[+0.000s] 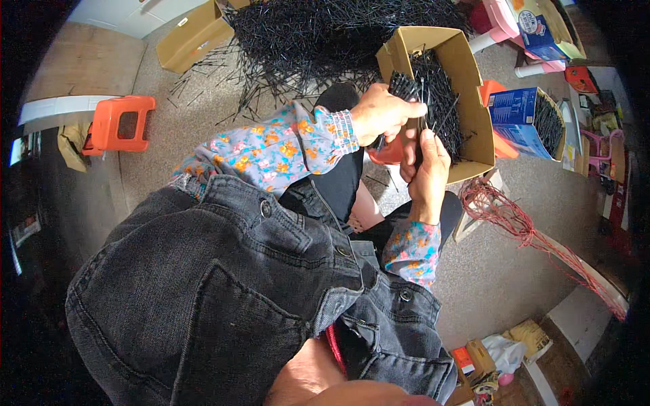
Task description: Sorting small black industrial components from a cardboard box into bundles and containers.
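My left hand [380, 114] is closed round a bundle of thin black sticks [404, 85], its thumb stretched across them. Close by on the right, my right hand [429, 169] has its fingers curled and thumb raised near the bundle's lower part; a few of the thin sticks run up from it. Both hands are over the near left side of an open cardboard box [468, 64]. Loose black sticks [443, 101] of the same sort fill the box. What exactly lies inside the right hand's grip is partly hidden by its fingers.
A large heap of black sticks [318, 40] covers the floor ahead, beside another cardboard box [193, 40]. An orange stool [122, 125] stands left. At right are a blue box [512, 111] of sticks and a bundle of red cords [504, 215].
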The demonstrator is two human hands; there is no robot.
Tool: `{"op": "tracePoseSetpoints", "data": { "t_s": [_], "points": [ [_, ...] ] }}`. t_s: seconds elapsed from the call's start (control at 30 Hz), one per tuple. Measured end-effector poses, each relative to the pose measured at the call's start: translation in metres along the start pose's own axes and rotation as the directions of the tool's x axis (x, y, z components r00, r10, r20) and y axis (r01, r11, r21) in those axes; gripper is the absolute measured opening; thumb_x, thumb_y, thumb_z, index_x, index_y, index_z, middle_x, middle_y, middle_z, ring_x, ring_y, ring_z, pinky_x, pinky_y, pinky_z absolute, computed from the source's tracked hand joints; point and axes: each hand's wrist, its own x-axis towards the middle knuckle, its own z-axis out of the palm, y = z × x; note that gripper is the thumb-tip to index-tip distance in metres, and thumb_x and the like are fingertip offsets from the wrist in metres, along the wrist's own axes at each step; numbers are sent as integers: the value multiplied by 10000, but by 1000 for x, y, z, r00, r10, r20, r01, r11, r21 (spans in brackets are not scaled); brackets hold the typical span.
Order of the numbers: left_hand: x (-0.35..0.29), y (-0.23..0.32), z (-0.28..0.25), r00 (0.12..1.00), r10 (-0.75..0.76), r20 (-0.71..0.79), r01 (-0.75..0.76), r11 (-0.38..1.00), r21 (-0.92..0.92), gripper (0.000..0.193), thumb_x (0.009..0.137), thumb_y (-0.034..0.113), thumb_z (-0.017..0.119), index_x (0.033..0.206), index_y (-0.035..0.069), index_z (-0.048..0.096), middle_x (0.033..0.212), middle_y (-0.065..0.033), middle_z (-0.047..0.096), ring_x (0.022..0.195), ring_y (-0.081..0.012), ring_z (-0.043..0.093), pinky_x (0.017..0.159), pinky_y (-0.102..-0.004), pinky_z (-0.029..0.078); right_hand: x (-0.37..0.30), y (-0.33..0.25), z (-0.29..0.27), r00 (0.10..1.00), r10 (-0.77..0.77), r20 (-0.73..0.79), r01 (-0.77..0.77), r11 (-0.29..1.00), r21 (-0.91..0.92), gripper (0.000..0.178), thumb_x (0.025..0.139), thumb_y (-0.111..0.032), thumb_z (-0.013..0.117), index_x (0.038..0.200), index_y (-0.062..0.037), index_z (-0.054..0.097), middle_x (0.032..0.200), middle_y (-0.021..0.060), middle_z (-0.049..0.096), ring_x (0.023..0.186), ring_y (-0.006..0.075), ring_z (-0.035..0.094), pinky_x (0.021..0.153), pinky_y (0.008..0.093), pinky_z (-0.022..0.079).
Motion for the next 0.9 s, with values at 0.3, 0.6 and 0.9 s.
{"op": "tracePoseSetpoints", "data": {
  "t_s": [0.3,0.6,0.9],
  "points": [
    [12,8,-15,990,93,-102,-100,993,-69,229,826,277,606,770,56,586,603,11,511,478,-101,463,391,-240,351,-1,-3,-5,995,-61,-85,63,998,19,249,915,-263,467,829,-37,525,508,-44,322,361,41,240,317,191,195],
    [11,2,-21,732,-354,582,598,743,-300,359,882,432,476,775,89,459,463,76,276,388,-37,261,376,-205,198,12,-15,-26,584,-638,501,552,-140,-822,140,805,-76,553,944,-87,567,711,91,500,569,225,535,511,349,444],
    [0,6,-12,583,-460,669,614,789,8,379,836,417,559,738,51,546,447,53,349,345,-33,298,312,-181,209,7,-55,-23,451,-448,772,491,-597,-634,294,700,-61,607,985,-139,605,785,34,531,658,195,539,547,314,439]
  ]
}}
